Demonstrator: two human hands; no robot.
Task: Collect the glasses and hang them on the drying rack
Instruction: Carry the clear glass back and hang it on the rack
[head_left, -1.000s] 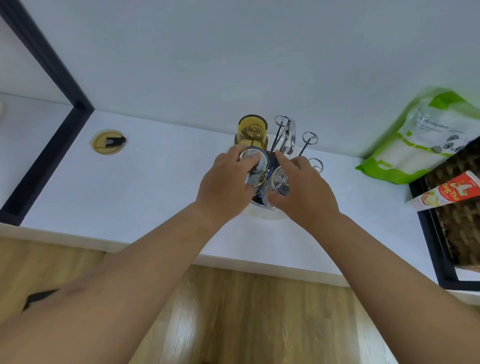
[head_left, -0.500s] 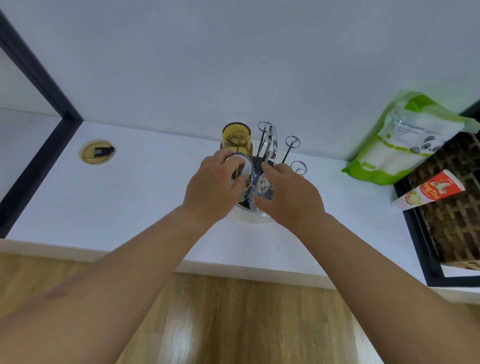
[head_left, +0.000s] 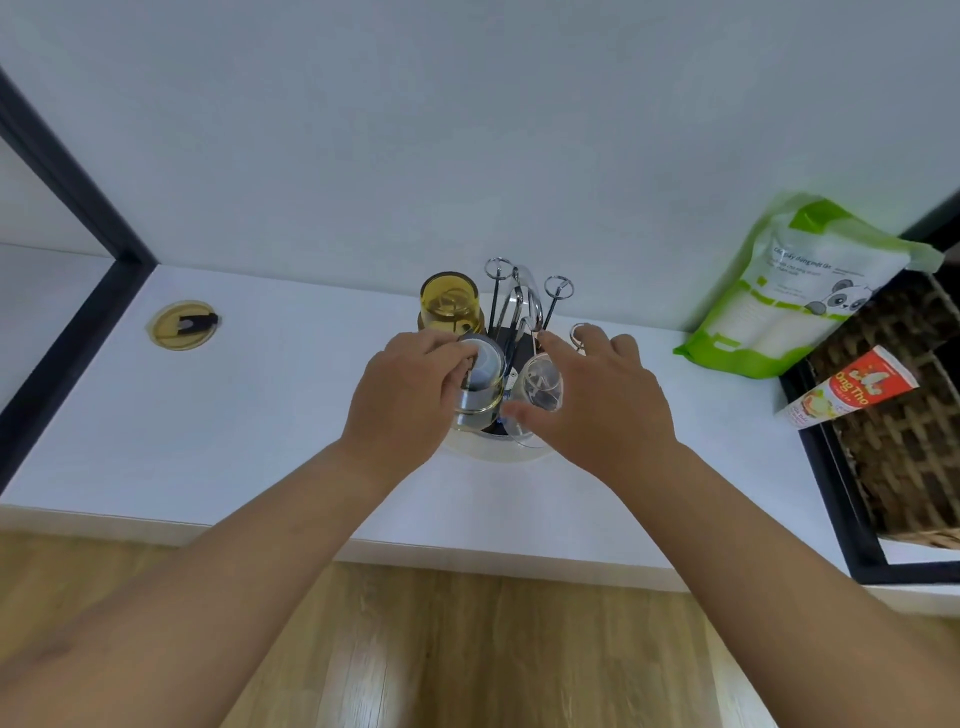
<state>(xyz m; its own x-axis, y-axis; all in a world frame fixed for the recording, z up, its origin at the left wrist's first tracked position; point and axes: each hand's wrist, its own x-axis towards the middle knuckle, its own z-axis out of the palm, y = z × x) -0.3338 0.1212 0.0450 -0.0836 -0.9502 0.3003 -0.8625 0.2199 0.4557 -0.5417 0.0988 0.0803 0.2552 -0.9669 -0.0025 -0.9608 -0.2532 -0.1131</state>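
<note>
A chrome drying rack (head_left: 501, 306) with ring-tipped prongs stands on a round white base (head_left: 467, 451) on the white counter. A yellow glass (head_left: 449, 306) hangs upside down on its back left prong. My left hand (head_left: 405, 400) grips a grey-tinted clear glass (head_left: 483, 382), mouth down, at the rack's front left. My right hand (head_left: 602, 410) has thumb and index finger around a second clear glass (head_left: 540, 387), inverted at the front right; its other fingers are spread. The prongs under both glasses are hidden.
A green and white pouch (head_left: 795, 296) leans on the wall at the right. Beside it a wicker basket (head_left: 914, 431) holds a red-orange tube (head_left: 852, 395). A round cable grommet (head_left: 184, 325) sits at the left. The counter's front edge (head_left: 260, 530) borders wooden floor.
Both glasses have come lower over the rack's front prongs. My right hand's outer fingers have spread away from its glass. My left hand keeps its grip.
</note>
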